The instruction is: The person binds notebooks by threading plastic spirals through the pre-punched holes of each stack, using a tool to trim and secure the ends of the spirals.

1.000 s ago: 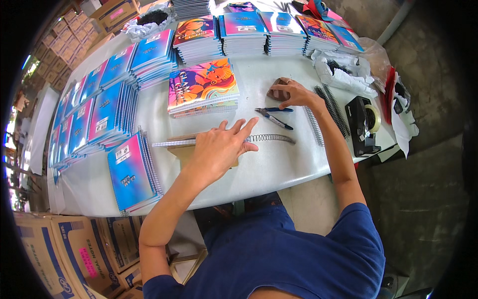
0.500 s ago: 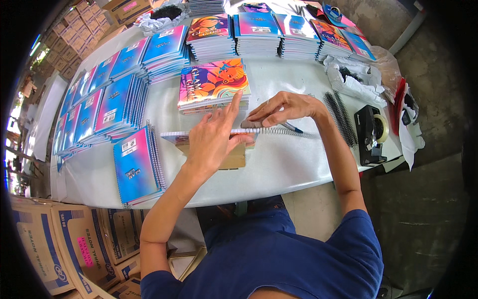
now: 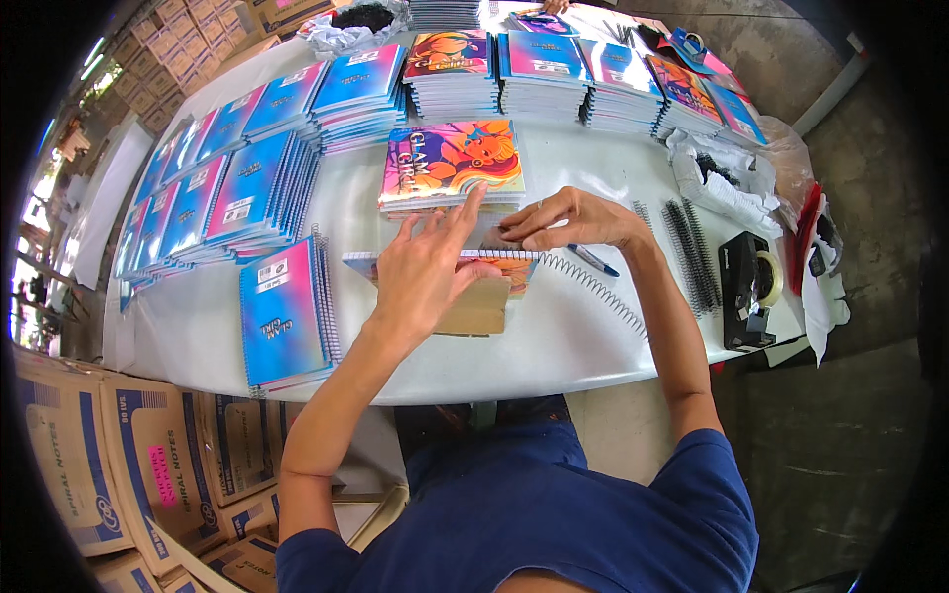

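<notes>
So, left hand (image 3: 420, 272) grips the notebook (image 3: 519, 270) upright near centre, right hand (image 3: 571, 218) curls beside it (can't tell on what), coil (image 3: 599, 286) looks partway in, tail loose right, left stacks (image 3: 249, 188) look done.

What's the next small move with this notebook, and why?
I'd probably steady the notebook with the left hand and ease the wire coil farther in with the right hand: it looks partly threaded, and a long length juts past the notebook's right end.
</notes>
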`<control>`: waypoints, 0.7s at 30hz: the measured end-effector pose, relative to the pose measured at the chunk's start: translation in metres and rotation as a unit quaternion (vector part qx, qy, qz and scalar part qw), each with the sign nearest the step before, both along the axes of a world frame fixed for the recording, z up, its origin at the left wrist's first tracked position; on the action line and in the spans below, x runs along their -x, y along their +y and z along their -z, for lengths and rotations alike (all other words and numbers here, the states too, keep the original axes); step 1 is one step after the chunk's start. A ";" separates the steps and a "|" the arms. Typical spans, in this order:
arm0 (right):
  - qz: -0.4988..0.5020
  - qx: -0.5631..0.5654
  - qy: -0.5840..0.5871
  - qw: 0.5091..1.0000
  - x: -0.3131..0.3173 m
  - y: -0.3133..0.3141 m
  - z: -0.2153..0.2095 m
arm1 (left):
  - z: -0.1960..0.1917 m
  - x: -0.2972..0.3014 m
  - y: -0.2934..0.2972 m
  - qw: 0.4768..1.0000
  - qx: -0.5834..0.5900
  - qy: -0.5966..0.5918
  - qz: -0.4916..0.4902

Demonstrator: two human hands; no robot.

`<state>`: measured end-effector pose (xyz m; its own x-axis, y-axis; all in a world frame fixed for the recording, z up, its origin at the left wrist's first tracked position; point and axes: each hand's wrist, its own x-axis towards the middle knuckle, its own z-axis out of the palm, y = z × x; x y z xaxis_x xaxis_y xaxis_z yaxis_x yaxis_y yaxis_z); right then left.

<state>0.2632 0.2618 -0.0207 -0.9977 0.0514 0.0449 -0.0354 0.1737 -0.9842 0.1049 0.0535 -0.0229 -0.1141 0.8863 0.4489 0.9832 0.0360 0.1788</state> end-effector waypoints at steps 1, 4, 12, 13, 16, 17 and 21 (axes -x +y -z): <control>0.020 -0.012 -0.027 0.999 0.002 0.001 0.000 | 0.000 0.001 0.000 1.000 0.005 0.002 -0.008; -0.012 0.027 0.040 0.999 0.006 -0.004 -0.002 | -0.003 0.006 -0.005 1.000 0.012 0.000 -0.015; -0.011 0.092 0.041 0.995 0.025 -0.009 0.013 | -0.002 0.020 -0.016 1.000 0.003 -0.006 -0.026; 0.021 -0.030 0.004 0.999 0.028 -0.015 0.004 | -0.003 0.021 -0.017 1.000 0.007 -0.009 -0.028; -0.026 0.259 0.071 0.963 0.028 -0.007 0.021 | -0.003 0.024 -0.018 0.999 0.013 -0.011 -0.040; -0.048 0.392 0.096 0.913 0.027 -0.006 0.020 | -0.002 0.026 -0.019 0.999 0.010 -0.007 -0.048; 0.019 -0.012 0.004 1.000 0.043 -0.018 0.013 | -0.002 0.029 -0.023 0.999 0.009 -0.010 -0.046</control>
<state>0.2205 0.2437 -0.0332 -0.9946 0.0882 0.0551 -0.0366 0.1983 -0.9795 0.0754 0.0302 -0.0206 -0.2046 0.8794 0.4298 0.9717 0.1296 0.1975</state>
